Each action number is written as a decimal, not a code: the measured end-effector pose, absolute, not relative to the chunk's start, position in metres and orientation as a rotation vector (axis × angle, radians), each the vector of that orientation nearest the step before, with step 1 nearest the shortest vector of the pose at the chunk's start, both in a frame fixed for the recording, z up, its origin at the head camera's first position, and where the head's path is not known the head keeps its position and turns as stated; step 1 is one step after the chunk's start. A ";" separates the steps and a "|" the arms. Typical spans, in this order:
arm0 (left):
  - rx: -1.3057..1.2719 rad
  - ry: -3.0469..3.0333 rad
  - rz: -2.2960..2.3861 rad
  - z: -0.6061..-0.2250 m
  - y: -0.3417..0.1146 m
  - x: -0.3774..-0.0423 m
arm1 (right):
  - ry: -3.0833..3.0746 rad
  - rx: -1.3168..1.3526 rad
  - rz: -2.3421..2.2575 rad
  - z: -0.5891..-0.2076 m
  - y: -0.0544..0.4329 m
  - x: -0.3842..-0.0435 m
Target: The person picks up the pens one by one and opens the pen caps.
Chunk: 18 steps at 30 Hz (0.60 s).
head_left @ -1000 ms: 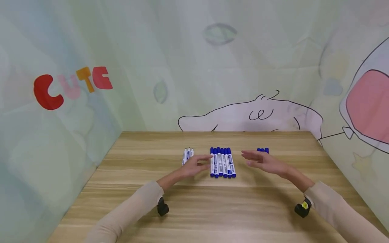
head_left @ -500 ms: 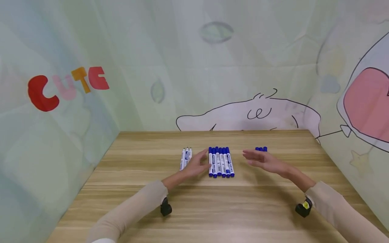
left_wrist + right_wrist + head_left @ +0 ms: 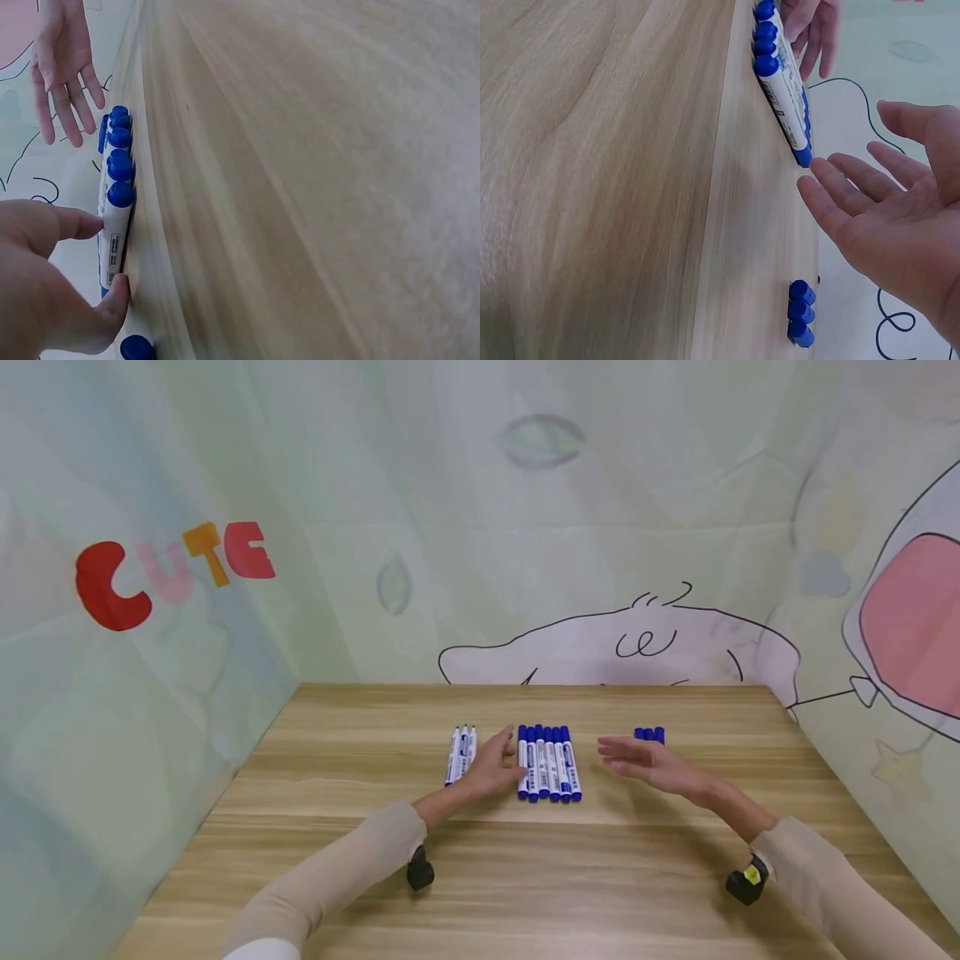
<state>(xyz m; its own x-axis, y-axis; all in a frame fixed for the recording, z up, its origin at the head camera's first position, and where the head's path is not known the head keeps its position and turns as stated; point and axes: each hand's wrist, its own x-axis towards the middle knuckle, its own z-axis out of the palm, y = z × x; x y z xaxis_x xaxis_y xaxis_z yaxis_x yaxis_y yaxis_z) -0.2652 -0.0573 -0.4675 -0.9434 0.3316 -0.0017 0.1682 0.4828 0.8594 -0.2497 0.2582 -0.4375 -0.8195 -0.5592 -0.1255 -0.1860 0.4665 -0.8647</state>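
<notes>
Your two hands flank a row of capped markers (image 3: 550, 764)

Nearest you, two pale sleeves (image 3: 337, 870) reach in over the wooden table (image 3: 540, 893), a black device (image 3: 421, 870) at each wrist. Beyond them, your left hand (image 3: 491, 766) sits at the left side of the row, thumb and fingers spread apart with nothing gripped; the thumb seems to touch the row, though contact is hard to confirm. Your right hand (image 3: 651, 763) hovers to the row's right, apart from it, fingers nearly straight, holding nothing. Between your hands, the row's six markers lie side by side, long axes running away from you, capped ends farthest. To their left, partly hidden by your left hand, three uncapped markers (image 3: 460, 753) point their dark tips away from you. Past your right hand sit three separate blue caps (image 3: 649, 734), partly covered. A printed backdrop (image 3: 450, 527) rises behind the table.
</notes>
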 end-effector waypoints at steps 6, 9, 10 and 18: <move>0.522 2.699 1.322 -0.467 -0.055 -0.269 | 2.315 -0.597 -1.306 -0.439 0.259 -0.247; 0.562 2.729 1.293 -0.466 -0.055 -0.271 | 2.307 -0.590 -1.311 -0.439 0.261 -0.246; 0.569 2.742 1.272 -0.466 -0.055 -0.271 | 2.308 -0.594 -1.309 -0.439 0.261 -0.246; 0.451 2.744 1.211 -0.461 -0.057 -0.272 | 2.297 -0.609 -1.319 -0.442 0.264 -0.248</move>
